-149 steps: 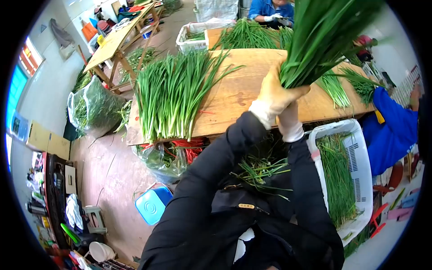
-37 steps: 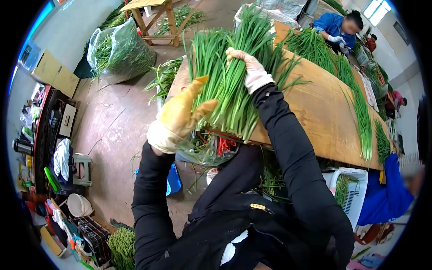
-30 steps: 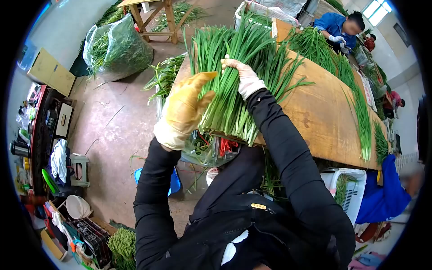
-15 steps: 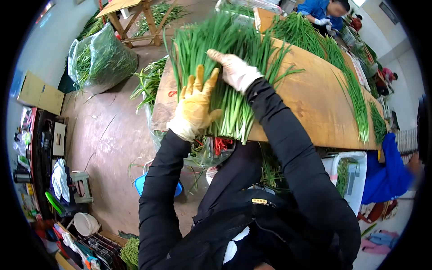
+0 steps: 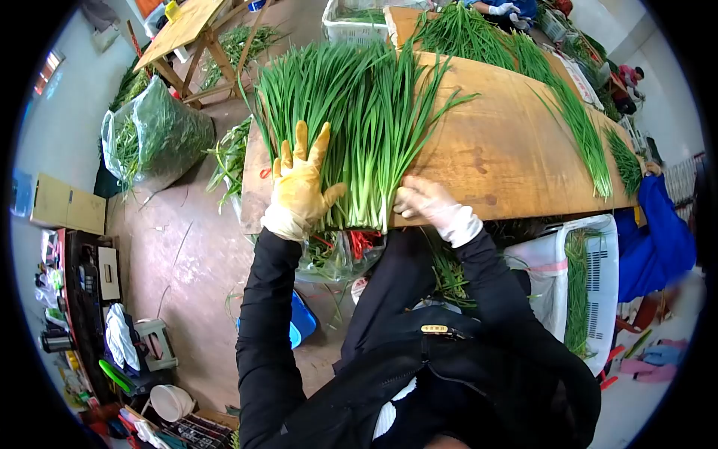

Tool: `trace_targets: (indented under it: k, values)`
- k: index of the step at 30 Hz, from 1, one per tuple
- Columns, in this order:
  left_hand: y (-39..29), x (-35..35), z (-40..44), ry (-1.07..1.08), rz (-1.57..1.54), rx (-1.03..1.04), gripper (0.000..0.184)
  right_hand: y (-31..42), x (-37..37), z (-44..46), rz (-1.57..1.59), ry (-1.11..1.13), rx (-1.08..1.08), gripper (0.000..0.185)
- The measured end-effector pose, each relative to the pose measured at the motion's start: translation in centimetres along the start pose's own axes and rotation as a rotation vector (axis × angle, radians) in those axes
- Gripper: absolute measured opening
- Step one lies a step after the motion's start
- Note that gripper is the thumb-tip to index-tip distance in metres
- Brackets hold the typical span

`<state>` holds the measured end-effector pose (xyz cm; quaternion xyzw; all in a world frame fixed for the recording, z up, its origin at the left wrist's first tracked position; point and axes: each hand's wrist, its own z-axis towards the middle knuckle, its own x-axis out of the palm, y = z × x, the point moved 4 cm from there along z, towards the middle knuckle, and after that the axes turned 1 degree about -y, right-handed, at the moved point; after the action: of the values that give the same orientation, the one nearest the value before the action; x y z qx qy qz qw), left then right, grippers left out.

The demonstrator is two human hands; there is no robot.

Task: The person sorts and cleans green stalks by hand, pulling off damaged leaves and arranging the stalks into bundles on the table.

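Observation:
A broad pile of garlic chives (image 5: pixel 359 127) lies on the wooden board (image 5: pixel 516 150), green leaves pointing away from me and pale stalk ends near the front edge. My left hand (image 5: pixel 301 183), in a yellowish glove, rests on the left side of the pile with its fingers spread. At the pile's lower right edge, my right hand (image 5: pixel 430 202), in a pale glove, has its fingers curled together on the outermost stalks. Its fingertips are partly hidden.
More chives (image 5: pixel 565 127) lie along the board's far right side. A white crate (image 5: pixel 598 299) stands below on the right. Left are a clear bag of greens (image 5: pixel 161 127) and a wooden table (image 5: pixel 179 37). A blue container (image 5: pixel 301 320) sits on the floor. Co-workers are at the far side and right.
My right hand has moved from the top of the leaves down to the stalk ends at the right edge. My left hand stays spread on the pile. The camera view has shifted slightly.

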<state>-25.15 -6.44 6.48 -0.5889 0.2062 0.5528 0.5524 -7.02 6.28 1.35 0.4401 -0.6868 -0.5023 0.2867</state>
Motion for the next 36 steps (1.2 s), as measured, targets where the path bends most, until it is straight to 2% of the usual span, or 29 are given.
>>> trace_targets:
  k: [1,3,5,8,10,14,17,20,21,23,25,26,27,29,30,31,32,33,35,36]
  values:
    - [-0.4,-0.1,0.0,-0.005,0.008,0.015,0.093,0.1,0.5,0.5,-0.14,-0.026,-0.038,0.028]
    - [-1.5,0.0,0.0,0.076,0.189,-0.056,0.095,0.6,0.7,1.7,-0.715,-0.169,-0.101,0.036]
    - [-1.7,0.0,0.2,0.061,0.178,0.0,0.097,1.4,1.1,1.9,-0.729,-0.21,-0.102,0.045]
    - [-2.2,-0.6,0.4,0.132,0.189,-0.01,0.098,1.7,0.4,1.5,-0.641,-0.185,-0.064,0.044]
    - [-2.8,-1.4,0.5,0.114,0.18,-0.008,0.097,1.6,0.0,0.6,-0.442,-0.099,0.025,0.043]
    - [-3.0,-2.0,0.4,0.085,0.104,0.001,0.097,0.6,-1.4,-0.2,-0.253,-0.109,-0.042,0.045]
    - [-2.0,-1.9,0.7,0.099,0.058,0.055,0.096,-0.2,-3.5,-0.3,-0.087,-0.103,-0.04,0.036]
    - [0.1,-3.3,1.4,-0.192,-0.298,0.285,0.094,0.1,-6.9,-0.5,0.152,-0.21,-0.185,0.026]
    - [1.2,-3.7,1.6,-0.207,-0.278,0.158,0.096,0.0,-8.1,-0.1,0.178,-0.265,-0.22,0.039]
    - [5.1,-1.8,2.4,-0.227,-0.44,-0.097,0.098,0.0,-9.4,1.1,0.199,-0.49,-0.158,0.063]
    - [7.8,0.7,3.3,-0.172,-0.719,-0.169,0.101,1.1,-8.5,2.1,0.055,-0.461,-0.074,0.085]
    - [7.1,0.9,3.6,-0.107,-0.685,-0.313,0.104,0.0,-8.2,4.5,-0.098,-0.46,-0.041,0.093]
    - [6.0,0.9,3.7,-0.041,-0.649,-0.453,0.106,1.3,-6.6,4.7,-0.181,-0.429,-0.012,0.095]
    - [3.2,0.4,4.0,-0.011,-0.785,-0.444,0.113,2.1,-3.5,7.2,-0.281,-0.334,-0.008,0.101]
    - [3.2,1.1,4.0,0.022,-0.888,-0.472,0.114,4.9,-1.4,5.3,-0.312,-0.303,0.034,0.102]
    - [2.9,1.1,4.0,0.024,-0.928,-0.473,0.114,5.5,0.3,5.8,-0.253,-0.275,0.033,0.1]
    - [2.6,1.2,3.9,0.025,-0.968,-0.474,0.114,5.4,1.4,6.9,-0.32,-0.301,0.041,0.098]
    - [3.1,1.4,4.1,-0.029,-0.796,-0.393,0.101,5.1,2.4,8.0,-0.387,-0.327,0.049,0.097]
    - [3.5,2.1,3.6,-0.035,-0.917,-0.422,0.096,4.5,4.3,8.4,-0.577,-0.558,-0.033,0.096]
    - [4.0,2.7,3.7,-0.067,-0.957,-0.373,0.094,4.4,5.2,8.7,-0.582,-0.624,-0.029,0.092]
